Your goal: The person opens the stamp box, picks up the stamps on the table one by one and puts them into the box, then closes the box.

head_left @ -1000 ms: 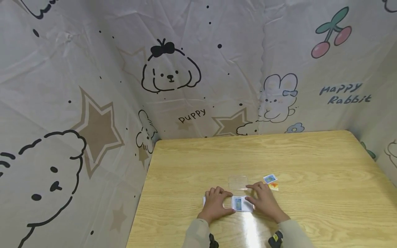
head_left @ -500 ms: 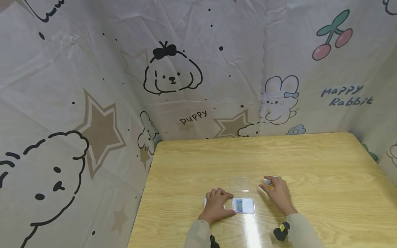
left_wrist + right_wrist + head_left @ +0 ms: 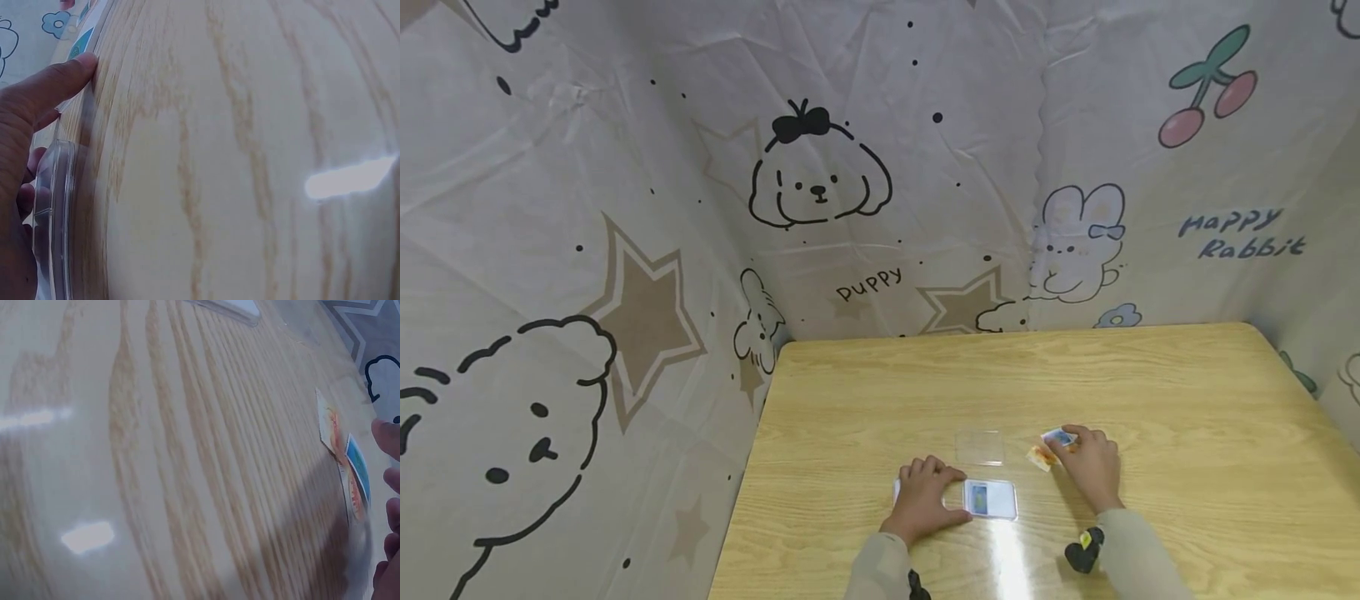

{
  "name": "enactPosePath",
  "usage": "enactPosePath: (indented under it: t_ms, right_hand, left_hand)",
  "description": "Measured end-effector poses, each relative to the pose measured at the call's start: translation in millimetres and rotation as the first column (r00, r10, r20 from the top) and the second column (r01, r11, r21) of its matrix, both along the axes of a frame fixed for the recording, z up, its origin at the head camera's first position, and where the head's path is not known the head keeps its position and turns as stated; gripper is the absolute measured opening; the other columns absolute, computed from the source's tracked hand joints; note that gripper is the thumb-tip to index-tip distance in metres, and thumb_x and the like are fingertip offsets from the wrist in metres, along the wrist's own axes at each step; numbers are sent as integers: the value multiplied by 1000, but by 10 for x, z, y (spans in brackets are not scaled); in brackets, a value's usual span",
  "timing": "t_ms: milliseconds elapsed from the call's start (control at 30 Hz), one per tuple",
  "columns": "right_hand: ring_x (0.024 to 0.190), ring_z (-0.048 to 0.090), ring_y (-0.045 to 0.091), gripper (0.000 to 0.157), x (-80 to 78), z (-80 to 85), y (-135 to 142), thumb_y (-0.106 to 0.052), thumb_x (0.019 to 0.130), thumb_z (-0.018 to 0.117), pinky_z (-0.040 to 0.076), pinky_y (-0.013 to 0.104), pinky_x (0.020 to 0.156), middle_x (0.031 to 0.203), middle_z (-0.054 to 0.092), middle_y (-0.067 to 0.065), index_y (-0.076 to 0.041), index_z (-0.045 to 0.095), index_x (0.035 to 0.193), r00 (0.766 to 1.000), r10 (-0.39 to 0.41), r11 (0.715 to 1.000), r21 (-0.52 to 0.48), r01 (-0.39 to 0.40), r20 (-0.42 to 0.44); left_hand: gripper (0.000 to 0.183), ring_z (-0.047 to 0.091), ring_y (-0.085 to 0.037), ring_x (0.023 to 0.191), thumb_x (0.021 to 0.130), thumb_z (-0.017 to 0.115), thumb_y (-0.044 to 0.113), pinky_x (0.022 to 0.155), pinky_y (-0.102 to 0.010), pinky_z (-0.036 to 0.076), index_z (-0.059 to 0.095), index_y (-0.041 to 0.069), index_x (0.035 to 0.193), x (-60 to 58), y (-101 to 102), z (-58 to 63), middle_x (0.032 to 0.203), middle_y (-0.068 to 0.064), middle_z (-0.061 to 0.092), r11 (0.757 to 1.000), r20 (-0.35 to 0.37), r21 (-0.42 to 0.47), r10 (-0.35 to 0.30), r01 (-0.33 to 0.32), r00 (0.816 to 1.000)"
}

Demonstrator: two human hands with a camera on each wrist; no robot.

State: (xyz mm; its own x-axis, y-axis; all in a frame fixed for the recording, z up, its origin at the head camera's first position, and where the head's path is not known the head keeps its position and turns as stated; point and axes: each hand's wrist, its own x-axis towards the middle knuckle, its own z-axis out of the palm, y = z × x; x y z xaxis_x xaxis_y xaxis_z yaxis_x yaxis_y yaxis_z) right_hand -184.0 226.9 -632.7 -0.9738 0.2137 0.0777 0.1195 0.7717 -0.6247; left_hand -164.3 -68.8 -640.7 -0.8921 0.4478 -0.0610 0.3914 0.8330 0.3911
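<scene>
My left hand (image 3: 920, 500) holds the left end of a clear plastic case (image 3: 1002, 500), with thumb and forefinger at its two long edges. A blue stamp (image 3: 980, 499) lies in it on a white backing. The thumb is at the case's near edge in the left wrist view. Beneath the same hand sits another clear case (image 3: 55, 219), mostly covered in the head view. My right hand (image 3: 1092, 468) is over the loose stamps, thumb and forefinger close around a blue stamp (image 3: 358, 464). An orange stamp (image 3: 1042, 457) lies just left of it. In the right wrist view the fingers appear beside the stamps.
A thin transparent plastic cover (image 3: 979, 447) lies flat beyond the case. Everything rests on a wood-grain table (image 3: 865, 392). A printed cloth (image 3: 955, 158) hangs behind the table and along its sides.
My right hand has left the case and moved right and away to the loose stamps. The orange stamp has shifted left from beside the blue one. My left hand has stayed put.
</scene>
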Motion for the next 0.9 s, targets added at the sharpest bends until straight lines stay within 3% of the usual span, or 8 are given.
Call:
enactPosePath:
  t_ms: [133,300,467,900]
  right_hand:
    - [92,48,42,59,13,-36,-14,-46,88,64,35,48,74,109,57,29,2,60,123,999,-31,999,25,31,26]
    - [105,43,49,66,31,-25,-26,-49,89,62,32,59,84,122,49,34,1,52,130,989,-83,997,13,82,122]
    - [107,41,51,70,41,-1,-36,-52,88,61,30,59,86,125,46,35,0,49,134,975,-114,993,6,115,189]
    - [103,43,48,67,48,-31,-60,-53,87,62,30,56,83,120,50,32,-3,54,131,978,-128,991,50,122,164]
  left_hand:
    - [57,37,-8,98,75,67,67,89,-36,29,58,39,125,5,3,-18,112,11,49,1000,-6,3,-3,3,1000]
    - [57,37,-9,97,75,67,65,89,-37,29,59,38,124,18,11,9,112,10,49,1000,0,11,1,-1,1000]
    - [57,37,-9,97,75,68,64,91,-38,29,59,37,124,30,0,31,112,10,49,1000,5,17,9,-9,1000]
    - [55,37,-10,97,75,70,62,90,-39,29,60,36,123,39,-7,47,111,10,49,999,1,48,11,-11,1000]
